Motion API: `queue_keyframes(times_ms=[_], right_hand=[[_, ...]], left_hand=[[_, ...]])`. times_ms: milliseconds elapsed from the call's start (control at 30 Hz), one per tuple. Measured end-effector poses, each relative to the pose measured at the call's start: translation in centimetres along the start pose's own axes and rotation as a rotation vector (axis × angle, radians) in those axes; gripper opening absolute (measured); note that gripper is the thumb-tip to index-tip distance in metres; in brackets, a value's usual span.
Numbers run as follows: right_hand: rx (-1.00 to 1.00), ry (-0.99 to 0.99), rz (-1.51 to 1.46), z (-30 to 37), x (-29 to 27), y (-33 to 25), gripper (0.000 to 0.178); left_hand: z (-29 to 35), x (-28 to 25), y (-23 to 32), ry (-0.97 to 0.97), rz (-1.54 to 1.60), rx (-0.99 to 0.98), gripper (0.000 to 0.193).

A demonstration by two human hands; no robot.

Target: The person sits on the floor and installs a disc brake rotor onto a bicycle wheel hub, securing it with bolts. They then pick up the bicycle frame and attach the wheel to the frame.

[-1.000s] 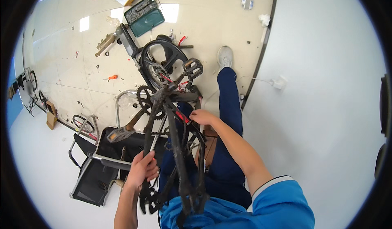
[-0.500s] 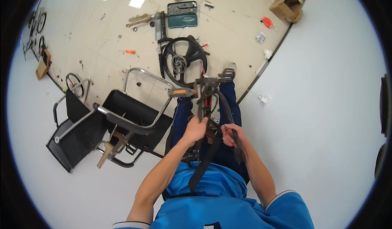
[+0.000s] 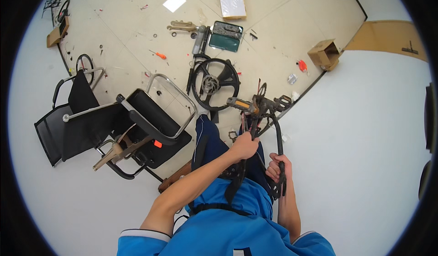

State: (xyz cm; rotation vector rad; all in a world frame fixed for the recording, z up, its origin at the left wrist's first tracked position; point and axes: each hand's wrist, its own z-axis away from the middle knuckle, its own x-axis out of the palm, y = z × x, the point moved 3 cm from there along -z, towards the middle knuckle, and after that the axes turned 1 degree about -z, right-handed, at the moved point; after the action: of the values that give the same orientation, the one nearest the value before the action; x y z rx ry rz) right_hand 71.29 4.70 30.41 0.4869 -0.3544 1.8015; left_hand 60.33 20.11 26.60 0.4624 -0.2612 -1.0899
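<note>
Held over my legs is a dark bicycle frame section [image 3: 277, 130] with cranks and a chainring [image 3: 262, 90]. Its left pedal [image 3: 242, 104] has an orange reflector, and a second pedal [image 3: 284, 102] sticks out on the right. My left hand [image 3: 245, 146] is closed round a dark frame tube near the middle, hiding part of it. On the right, my right hand [image 3: 278, 167] has its fingers curled round another black tube of the same frame. A black strap-like piece [image 3: 234, 186] hangs below my left hand, against my blue shirt.
Ahead on the tiled floor lie a black spoked wheel [image 3: 218, 83], a fork [image 3: 199, 41], a green tool case [image 3: 224, 43] and an orange screwdriver [image 3: 159, 54]. Black chairs [image 3: 157, 117] stand left, with a tan metal part [image 3: 112, 155] on one. A cardboard box [image 3: 325, 55] sits by the right wall.
The bicycle frame has moved to the right with both hands on it, and its pedals have turned. My view has shifted, showing more floor at the far right.
</note>
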Motion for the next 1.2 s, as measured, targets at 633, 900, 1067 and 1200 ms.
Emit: queue_keyframes(times_ms=[633, 900, 1067, 1200], right_hand=[[-0.251, -0.129, 0.028, 6.8, 7.5, -17.5, 0.032], [-0.194, -0.097, 0.306, 2.1, 20.2, -19.6, 0.032], [-0.143, -0.117, 0.48, -4.4, 30.2, -19.8, 0.036], [-0.152, -0.058, 0.575, -12.0, 41.0, -18.6, 0.04]], left_hand=[[2.1, 0.0, 19.9, 0.209, -0.074, 0.359, 0.039], [4.3, -11.2, 21.0, 0.245, 0.112, 0.334, 0.04], [0.9, -21.1, 19.4, 0.232, 0.422, 0.361, 0.027], [-4.6, -31.9, 18.6, 0.255, 0.614, 0.415, 0.023]])
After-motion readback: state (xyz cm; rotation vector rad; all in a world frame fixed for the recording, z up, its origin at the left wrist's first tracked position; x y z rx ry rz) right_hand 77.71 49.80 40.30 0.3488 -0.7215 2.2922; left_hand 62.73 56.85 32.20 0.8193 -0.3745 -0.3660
